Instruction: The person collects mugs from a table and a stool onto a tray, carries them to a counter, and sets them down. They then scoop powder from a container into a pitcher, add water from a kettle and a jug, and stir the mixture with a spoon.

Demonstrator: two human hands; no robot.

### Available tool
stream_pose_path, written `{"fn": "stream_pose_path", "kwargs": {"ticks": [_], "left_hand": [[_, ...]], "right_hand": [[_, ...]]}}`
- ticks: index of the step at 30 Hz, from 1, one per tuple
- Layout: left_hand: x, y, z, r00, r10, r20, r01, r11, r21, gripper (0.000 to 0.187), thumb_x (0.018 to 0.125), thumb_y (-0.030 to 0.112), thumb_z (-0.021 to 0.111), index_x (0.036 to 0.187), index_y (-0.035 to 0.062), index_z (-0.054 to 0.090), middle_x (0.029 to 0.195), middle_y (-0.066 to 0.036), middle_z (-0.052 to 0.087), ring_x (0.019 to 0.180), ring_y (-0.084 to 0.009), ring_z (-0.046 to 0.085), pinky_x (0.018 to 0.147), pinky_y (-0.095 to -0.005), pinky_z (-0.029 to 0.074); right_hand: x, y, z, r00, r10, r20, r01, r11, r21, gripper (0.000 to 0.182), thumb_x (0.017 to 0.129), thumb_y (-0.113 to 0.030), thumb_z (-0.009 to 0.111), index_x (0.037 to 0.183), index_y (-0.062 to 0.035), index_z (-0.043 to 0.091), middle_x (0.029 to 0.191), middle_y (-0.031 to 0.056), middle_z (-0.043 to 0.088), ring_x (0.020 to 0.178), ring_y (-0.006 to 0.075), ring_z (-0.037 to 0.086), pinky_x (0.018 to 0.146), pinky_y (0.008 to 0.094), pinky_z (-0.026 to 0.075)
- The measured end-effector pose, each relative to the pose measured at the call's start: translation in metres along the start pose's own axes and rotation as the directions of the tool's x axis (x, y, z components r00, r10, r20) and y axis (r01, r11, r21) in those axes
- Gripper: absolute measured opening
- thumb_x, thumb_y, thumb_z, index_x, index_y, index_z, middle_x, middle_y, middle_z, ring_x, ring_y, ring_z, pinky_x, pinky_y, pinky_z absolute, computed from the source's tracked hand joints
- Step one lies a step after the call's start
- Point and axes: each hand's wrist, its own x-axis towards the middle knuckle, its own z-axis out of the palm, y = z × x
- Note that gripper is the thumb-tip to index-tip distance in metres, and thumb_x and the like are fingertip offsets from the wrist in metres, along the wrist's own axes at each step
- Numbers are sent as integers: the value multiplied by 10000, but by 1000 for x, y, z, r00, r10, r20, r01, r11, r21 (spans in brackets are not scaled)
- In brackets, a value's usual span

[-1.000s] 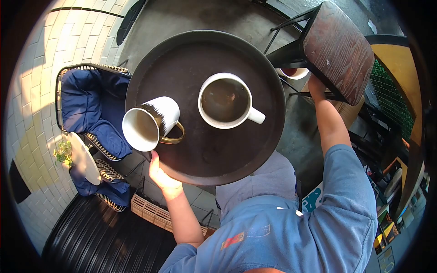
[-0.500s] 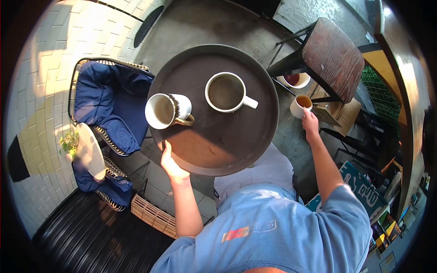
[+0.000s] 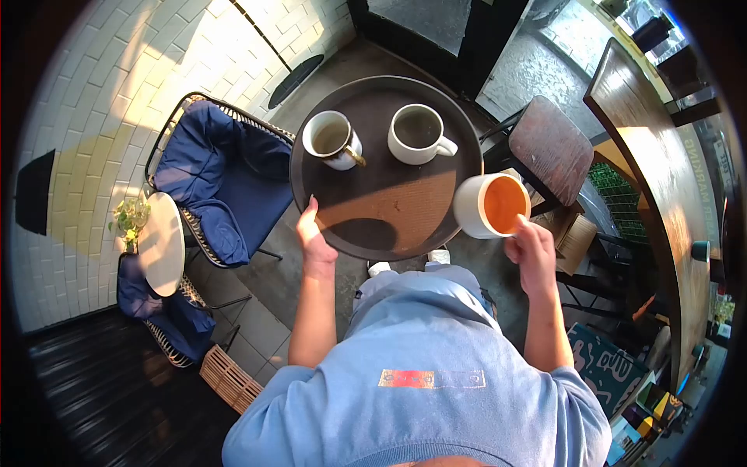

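My left hand [image 3: 317, 233] holds the round dark serving tray [image 3: 373, 206] at its near left edge, thumb up by the rim and the other fingers hidden beneath. Toward the tray's far side stand a white mug with a gold handle [image 3: 327, 138] and a plain white mug [image 3: 417, 134], both with darkish insides. My right hand [image 3: 535, 251] is closed on the handle side of another white mug [image 3: 471, 208], which shows orange inside. This mug tilts toward the right and overlaps the tray's right rim in this view.
A chair with blue cushions [image 3: 226, 183] and a small round table [image 3: 161, 243] with a plant [image 3: 129, 216] are at left. On the right are a wooden stool [image 3: 552, 148] and a long wooden counter [image 3: 650, 156]. A door [image 3: 420, 31] stands ahead.
My right hand has brought its mug up and inward, from low beside the stool to the tray's right rim. The tray has shifted slightly right and turned, carrying its two mugs along.
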Motion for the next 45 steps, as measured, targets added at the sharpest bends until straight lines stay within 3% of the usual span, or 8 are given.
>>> {"fn": "stream_pose_path", "kwargs": {"ticks": [9,22,25,28,31,33,36,45], "left_hand": [[-1,-2,16,953,-55,296,97,987,-128,408,971,241,346,1273,-3,469,1256,-152,550,1121,-302,555,998,-423,417],[-33,3,35,994,-102,30,103,994,-41,385,979,270,361,1153,-24,538,1135,-186,613,1032,-316,603,941,-426,467],[-32,0,19,988,-80,134,92,992,-90,395,977,292,375,1137,-26,546,1137,-190,610,1038,-315,602,939,-420,469],[-40,3,21,989,-75,125,85,993,-80,413,966,313,401,1166,-20,541,1154,-171,609,1054,-309,595,945,-416,467],[-20,-20,-34,956,150,253,-135,988,-75,405,944,280,432,1215,-6,526,1180,-142,605,1076,-293,586,959,-403,459],[-44,-4,7,983,36,180,-25,998,-65,402,928,252,443,1233,2,519,1190,-131,601,1084,-285,583,965,-395,454],[-62,2,24,984,-78,158,93,991,-92,400,900,203,454,1245,11,517,1203,-122,598,1090,-272,581,970,-383,448],[-93,0,24,997,-28,76,32,998,-59,358,891,194,470,1189,16,559,1157,-112,624,1047,-243,602,942,-358,462]], "right_hand": [[30,5,84,949,69,308,19,962,-273,445,901,-420,583,739,-9,641,625,31,610,554,71,535,536,215,442],[19,-6,85,941,155,299,-9,899,-437,433,888,-437,591,851,-6,603,620,57,634,520,116,566,536,254,465],[-2,-25,70,933,-318,170,334,587,-737,455,823,-424,670,934,-30,470,502,108,566,489,250,610,521,341,469],[27,-46,33,765,-615,-190,320,620,-716,397,823,-381,689,804,-29,507,468,67,504,444,136,528,474,291,419],[111,-17,-8,893,-335,-302,238,919,-314,419,906,-452,560,1029,-51,571,773,29,592,619,95,509,632,230,434],[131,-16,-20,991,127,50,-128,992,13,568,868,-500,576,1158,-13,538,922,114,632,809,169,606,745,277,478],[140,-22,-13,912,246,327,-317,931,182,540,878,-471,565,1200,-40,524,1019,125,640,928,218,598,819,299,471],[97,-43,14,995,60,77,-51,993,-107,484,940,-324,541,1336,-54,470,1285,69,532,1173,174,491,978,283,372]]}}
